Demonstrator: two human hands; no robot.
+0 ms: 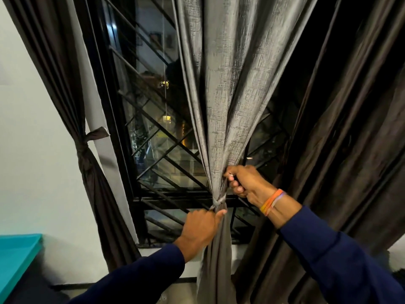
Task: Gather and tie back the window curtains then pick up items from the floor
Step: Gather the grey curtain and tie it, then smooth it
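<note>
1. Grey textured curtain [221, 102], bunched and cinched by a thin tie [217, 201], hanging between both hands.
2. Left hand [200, 227] just below the knot, fingers curled round the gathered cloth.
3. Right hand [246, 183] just above and beside, pinching a tie end.

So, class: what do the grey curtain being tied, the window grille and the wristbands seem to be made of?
Grey curtain: woven cloth, probably synthetic, with a slubby sheen in soft folds.
Window grille: likely metal painted glossy black, in thin straight bars.
Wristbands: look like coloured thread or elastic, though blurred.
</note>
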